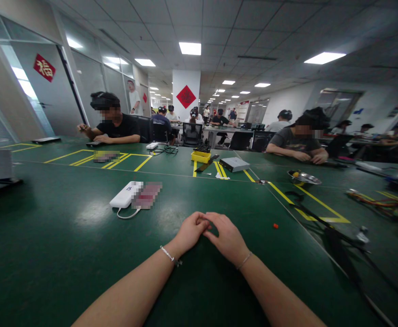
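My left hand (191, 232) and my right hand (228, 236) meet at the fingertips just above the green table (83, 254). The left fingers are bent in against the thumb. Over them curl the fingers of my right hand, its thumb coming in from below. Whatever small thing may be between the fingertips is hidden. To the right of the hands lies a small orange-red piece (275, 225). Left of them, beyond reach of the fingers, a white power bank (126, 194) rests beside a blurred-out phone (147, 196), with a short white cable (128, 217) curving in front.
Farther back stand a yellow tray (200, 157) and a grey-white box (234, 164). A metal bowl (304, 177), a black strap (338, 250) and bundled wires (372, 198) lie at the right. Two people wearing headsets sit across the table, one at each side.
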Demonstrator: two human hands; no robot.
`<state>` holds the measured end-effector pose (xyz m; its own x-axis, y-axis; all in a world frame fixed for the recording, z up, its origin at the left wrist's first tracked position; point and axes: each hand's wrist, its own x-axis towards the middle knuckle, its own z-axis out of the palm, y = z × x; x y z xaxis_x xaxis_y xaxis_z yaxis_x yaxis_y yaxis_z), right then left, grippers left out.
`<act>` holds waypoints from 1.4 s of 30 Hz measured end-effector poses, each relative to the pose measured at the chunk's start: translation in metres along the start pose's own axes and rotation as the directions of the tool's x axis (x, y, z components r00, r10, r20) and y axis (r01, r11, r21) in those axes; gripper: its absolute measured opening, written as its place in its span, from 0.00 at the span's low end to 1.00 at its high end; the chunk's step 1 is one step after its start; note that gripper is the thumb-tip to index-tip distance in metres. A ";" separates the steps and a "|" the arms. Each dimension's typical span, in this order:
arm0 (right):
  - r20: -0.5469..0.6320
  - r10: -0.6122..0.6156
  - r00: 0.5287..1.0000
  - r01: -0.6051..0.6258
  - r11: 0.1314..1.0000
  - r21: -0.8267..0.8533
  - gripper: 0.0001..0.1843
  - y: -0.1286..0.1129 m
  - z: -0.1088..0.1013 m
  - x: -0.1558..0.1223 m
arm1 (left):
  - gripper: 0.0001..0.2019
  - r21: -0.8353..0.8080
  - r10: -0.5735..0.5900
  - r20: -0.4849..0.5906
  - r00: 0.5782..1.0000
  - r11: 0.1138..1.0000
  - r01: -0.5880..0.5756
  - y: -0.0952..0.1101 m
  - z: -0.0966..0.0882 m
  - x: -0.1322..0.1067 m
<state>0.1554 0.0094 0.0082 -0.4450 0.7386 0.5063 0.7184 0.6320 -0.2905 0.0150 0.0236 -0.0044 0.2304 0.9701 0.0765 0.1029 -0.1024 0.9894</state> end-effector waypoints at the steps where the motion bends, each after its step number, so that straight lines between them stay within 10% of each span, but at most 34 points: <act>1: 0.004 0.044 0.999 -0.044 0.998 -0.052 0.21 0.008 -0.005 0.000 | 0.05 -0.054 -0.019 -0.008 1.000 0.998 0.019 0.001 -0.001 0.000; 4: -0.053 0.354 0.934 -0.354 0.891 -0.285 0.25 0.045 -0.026 -0.007 | 0.06 -0.108 -0.056 -0.050 0.997 0.993 0.051 0.003 -0.004 -0.001; 9: -0.178 0.792 0.585 -0.774 0.479 -0.414 0.30 0.117 -0.061 -0.038 | 0.12 -0.178 -0.040 -0.059 0.997 0.984 0.029 0.001 -0.012 -0.002; 12: -0.142 0.864 0.483 -0.821 0.390 -0.418 0.29 0.143 -0.071 -0.054 | 0.15 -0.221 -0.029 -0.068 0.997 0.975 0.013 -0.001 -0.013 -0.002; 24: -0.045 0.853 0.520 -0.758 0.437 -0.484 0.18 0.137 -0.073 -0.049 | 0.14 -0.237 -0.051 -0.005 0.999 0.970 0.048 0.004 -0.015 -0.005; 32: -0.065 0.944 0.325 -0.860 0.266 -0.435 0.22 0.111 -0.072 -0.046 | 0.13 -0.244 -0.055 0.020 0.998 0.968 0.058 0.003 -0.015 -0.005; 38: 0.018 0.909 0.417 -0.792 0.373 -0.484 0.18 0.102 -0.069 -0.038 | 0.13 -0.219 -0.055 0.047 0.997 0.974 0.064 0.004 -0.014 -0.005; 42: 0.050 0.814 0.579 -0.746 0.553 -0.371 0.14 0.100 -0.062 -0.033 | 0.12 -0.178 -0.051 0.064 0.997 0.982 0.062 0.003 -0.012 -0.005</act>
<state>0.2750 0.0339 0.0129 0.3005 0.9536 0.0163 0.9277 -0.2883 -0.2371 0.0026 0.0208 0.0000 0.2865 0.9579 0.0176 -0.0570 -0.0013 0.9984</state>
